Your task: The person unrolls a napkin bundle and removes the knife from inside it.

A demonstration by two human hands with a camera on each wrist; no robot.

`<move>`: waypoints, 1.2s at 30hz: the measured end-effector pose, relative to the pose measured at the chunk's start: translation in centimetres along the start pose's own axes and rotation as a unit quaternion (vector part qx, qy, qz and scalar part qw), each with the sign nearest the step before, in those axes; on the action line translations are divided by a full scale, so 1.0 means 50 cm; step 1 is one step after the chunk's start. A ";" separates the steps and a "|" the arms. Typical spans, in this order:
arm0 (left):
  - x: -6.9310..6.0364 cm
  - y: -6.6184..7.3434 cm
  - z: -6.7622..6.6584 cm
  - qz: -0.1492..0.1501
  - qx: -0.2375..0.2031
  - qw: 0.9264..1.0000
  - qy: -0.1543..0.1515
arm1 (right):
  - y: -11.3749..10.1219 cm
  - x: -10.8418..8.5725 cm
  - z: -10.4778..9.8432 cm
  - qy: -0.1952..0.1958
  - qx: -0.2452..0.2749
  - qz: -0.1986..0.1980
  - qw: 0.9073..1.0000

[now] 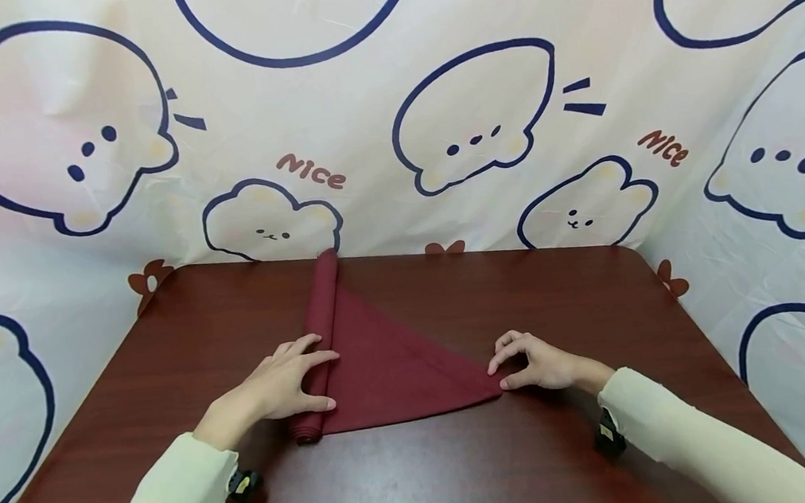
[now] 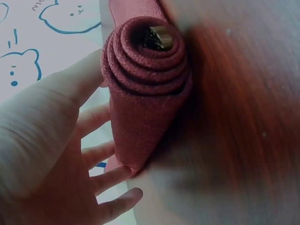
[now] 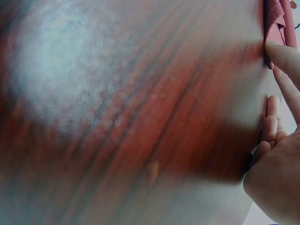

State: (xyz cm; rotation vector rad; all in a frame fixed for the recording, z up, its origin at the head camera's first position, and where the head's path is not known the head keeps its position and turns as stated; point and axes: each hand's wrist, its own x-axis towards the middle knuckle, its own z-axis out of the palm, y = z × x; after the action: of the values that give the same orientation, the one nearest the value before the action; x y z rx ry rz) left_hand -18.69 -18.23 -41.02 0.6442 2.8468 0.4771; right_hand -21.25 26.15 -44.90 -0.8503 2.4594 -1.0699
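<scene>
A dark red cloth lies on the table, one side wound into a long roll, the other a flat triangular flap narrowing rightward. The left wrist view shows the layered end of the roll, with something gold and black inside, its kind unclear. My left hand lies over the near half of the roll, thumb and spread fingers touching it without closing round it. At the flap's right tip my right hand pinches the cloth corner between thumb and index finger; the other fingers are loosely bent.
The brown wooden table reflects light near its front edge. A pale printed curtain hangs along its back and both sides. The roll's far end reaches the back edge. Small black devices sit at both wrists.
</scene>
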 end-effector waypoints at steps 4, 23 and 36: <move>0.000 -0.004 0.010 0.001 -0.004 1.000 -0.008 | 0.004 -0.003 0.002 -0.003 -0.002 0.004 1.000; -0.001 -0.024 -0.004 0.005 -0.026 0.999 -0.018 | 0.008 -0.004 0.000 0.007 -0.009 0.003 1.000; -0.022 -0.042 -0.023 -0.010 -0.050 0.998 -0.025 | 0.005 0.000 0.002 0.004 -0.008 0.002 1.000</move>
State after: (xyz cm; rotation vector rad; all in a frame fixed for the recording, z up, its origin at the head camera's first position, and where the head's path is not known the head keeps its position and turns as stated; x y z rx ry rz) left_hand -18.81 -20.81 -40.57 0.5997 2.7591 0.5870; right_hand -21.30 26.21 -45.15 -0.8462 2.4788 -1.0550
